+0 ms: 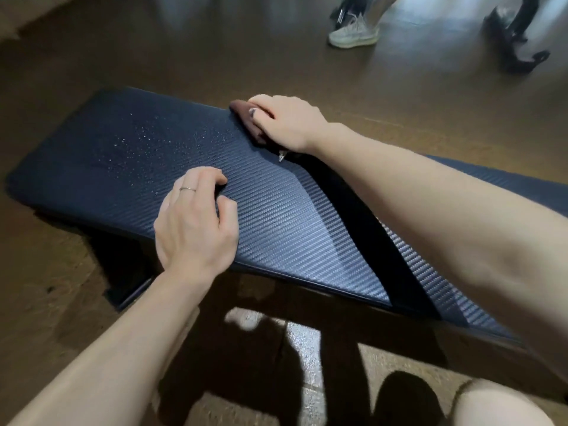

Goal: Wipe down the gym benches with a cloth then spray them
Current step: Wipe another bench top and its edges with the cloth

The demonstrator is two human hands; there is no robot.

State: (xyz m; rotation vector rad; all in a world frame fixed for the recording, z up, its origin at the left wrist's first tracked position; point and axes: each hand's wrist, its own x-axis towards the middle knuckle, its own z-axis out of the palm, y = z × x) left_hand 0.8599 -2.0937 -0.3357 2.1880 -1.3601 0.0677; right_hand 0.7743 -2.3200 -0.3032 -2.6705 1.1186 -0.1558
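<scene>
The bench (276, 216), padded in dark blue material with a woven, ribbed pattern, is seen stretching from the left of the view across to the right edge, standing on a brown floor (153, 41). Its padded surface is split by a dark gap that runs diagonally under the right forearm. Small droplets (135, 142) are scattered over the left part of the pad, between the two hands and further left. Dark frame parts are visible under the near edge of the bench, with hard shadows thrown on the floor below.

The left hand (196, 219) is rested on the near part of the pad, its fingers curled with the tips touching the material; nothing is held in it. A thin ring (187, 189) is worn on one finger.

The right hand (289, 123) is laid at the far edge of the bench, pressed down on a dark brown cloth (246, 119). The cloth is bunched under the palm and fingers, with a fold showing beyond the fingertips at the far edge and another part below the thumb; the fingers are bent over it. A small light point shows on the pad just beneath the wrist, but what it is cannot be told.

At the top, a pale sneaker (353, 33) of another person is seen on the floor, well apart from the bench, blurred.
</scene>
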